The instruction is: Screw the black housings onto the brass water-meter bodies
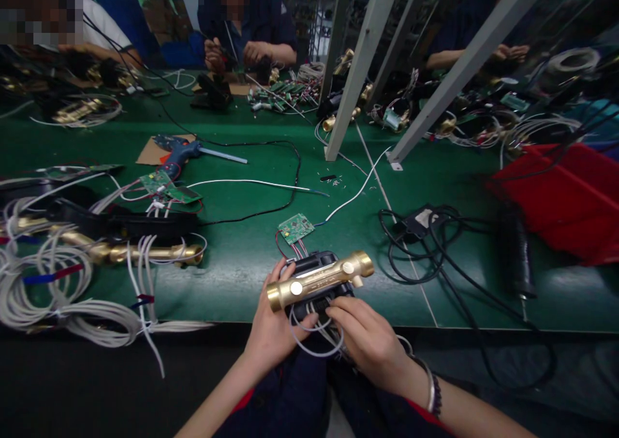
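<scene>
Holding a brass pipe fitting (pixel 320 280) with its black housing (pixel 314 265) at the near edge of the tabletop (pixel 242 264), the person's left hand (pixel 273 325) has its grip clamped around the pipe's left end, while the right hand (pixel 370 338) pinches the white wires (pixel 309 335) beneath. The step seems to call for a level pipe and slack, unkinked wires. Counted: one small green circuit board (pixel 296 228) wired to the housing, one blue glue gun (pixel 181 152), one red bin (pixel 570 199).

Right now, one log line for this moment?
left hand: holds brass pipe | right hand: on white wires | circuit board: on table, wired to unit
</scene>
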